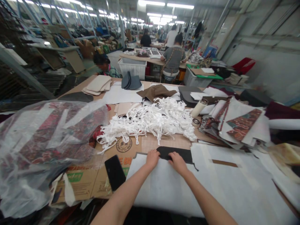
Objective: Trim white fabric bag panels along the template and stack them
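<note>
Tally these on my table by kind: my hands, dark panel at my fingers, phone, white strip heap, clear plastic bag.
Hands: 2
Dark panel: 1
Phone: 1
White strip heap: 1
Clear plastic bag: 1
Total: 6

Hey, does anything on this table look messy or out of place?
Mainly the heap of white strips: it sprawls loose and tangled beyond the left hand and right hand, unlike the stacked beige pieces farther back. Also, a black phone-like slab lies slanted on printed cardboard, left of the hands.
</note>
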Demonstrator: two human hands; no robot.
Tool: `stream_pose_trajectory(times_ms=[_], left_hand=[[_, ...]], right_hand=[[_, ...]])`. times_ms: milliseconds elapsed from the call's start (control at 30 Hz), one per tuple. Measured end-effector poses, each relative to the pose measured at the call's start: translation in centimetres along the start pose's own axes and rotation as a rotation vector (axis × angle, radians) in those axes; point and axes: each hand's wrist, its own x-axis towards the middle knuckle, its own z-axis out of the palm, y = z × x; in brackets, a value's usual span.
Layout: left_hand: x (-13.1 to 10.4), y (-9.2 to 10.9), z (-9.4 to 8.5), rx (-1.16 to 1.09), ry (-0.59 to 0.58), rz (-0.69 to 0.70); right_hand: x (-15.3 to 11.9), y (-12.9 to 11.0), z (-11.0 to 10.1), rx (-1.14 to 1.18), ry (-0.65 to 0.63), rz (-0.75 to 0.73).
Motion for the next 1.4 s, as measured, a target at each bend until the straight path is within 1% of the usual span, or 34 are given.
stream_pose_trajectory(times_ms=[67,133,200,267,333,400,467,567,633,733,800,833,867,967,1000,1033,1067,1133,1200,1233,1300,1367,1400], left_hand=[[0.0,-0.3,0.4,0.005,0.015,0.003],[0.0,-0.5,0.5,0.010,0.016,-0.002],[0.0,-0.6,0.3,0.018,-0.004,-0.005],[0.0,-0.5,0.1,0.028,-0.032,-0.003],[0.0,-0.3,-0.2,0.041,-0.051,-0.009],[-0.1,0.0,-0.2,0.054,-0.048,-0.016],[-0.2,0.4,0.0,0.063,-0.029,0.009],[-0.5,1.0,0.7,0.063,-0.006,0.083],[-0.5,1.3,1.1,0.057,-0.005,0.085],[-0.5,1.5,1.5,0.049,-0.010,0.056],[-0.5,1.5,1.5,0.049,-0.011,0.055],[-0.5,1.5,1.4,0.051,-0.011,0.058],[-0.5,1.5,1.4,0.053,-0.011,0.058],[-0.6,1.5,1.2,0.045,-0.014,0.049],[-0.5,1.5,1.2,0.041,-0.017,0.044],[-0.5,1.5,1.2,0.038,-0.020,0.040],[-0.5,1.5,1.2,0.038,-0.020,0.038],[-0.3,1.5,1.4,0.054,-0.009,0.048],[-0.1,1.5,1.5,0.096,0.004,0.103],[0.0,1.5,1.6,0.123,0.006,0.147],[0.1,1.5,1.7,0.177,0.003,0.242],[0.2,1.5,1.7,0.216,0.003,0.305],[0.3,1.5,1.7,0.226,0.007,0.312]], right_hand=[[0.2,-2.5,1.8,0.008,0.069,-0.035],[0.2,-3.6,2.9,-0.050,0.117,-0.046],[0.4,-3.2,3.3,-0.100,0.139,-0.083],[0.6,-2.0,3.2,-0.111,0.142,-0.104],[0.7,-0.7,2.8,-0.068,0.134,-0.111],[0.4,0.2,2.3,-0.002,0.114,-0.155],[-0.2,0.4,2.1,0.030,0.100,-0.223],[-1.3,0.2,1.9,-0.025,0.108,-0.273],[-1.6,0.0,1.9,-0.080,0.110,-0.289],[-1.4,-0.2,2.0,-0.140,0.093,-0.295],[-0.8,-0.3,2.1,-0.146,0.065,-0.256],[-0.5,-0.3,2.3,-0.134,0.053,-0.204],[-0.1,-0.3,2.4,-0.113,0.043,-0.129],[0.8,-0.1,2.7,0.016,0.010,0.175],[0.9,0.0,2.8,0.078,0.001,0.246],[0.9,0.0,2.8,0.141,-0.001,0.277],[0.7,0.1,2.8,0.199,0.007,0.266],[-0.1,0.1,2.9,0.256,0.054,0.159],[-0.8,-0.1,3.0,0.214,0.103,0.052],[-1.1,-0.3,3.1,0.165,0.116,0.026],[-1.1,-0.7,3.3,0.059,0.124,0.029],[-0.7,-1.2,3.5,-0.006,0.124,0.093],[-0.4,-1.4,3.7,-0.018,0.123,0.140]])
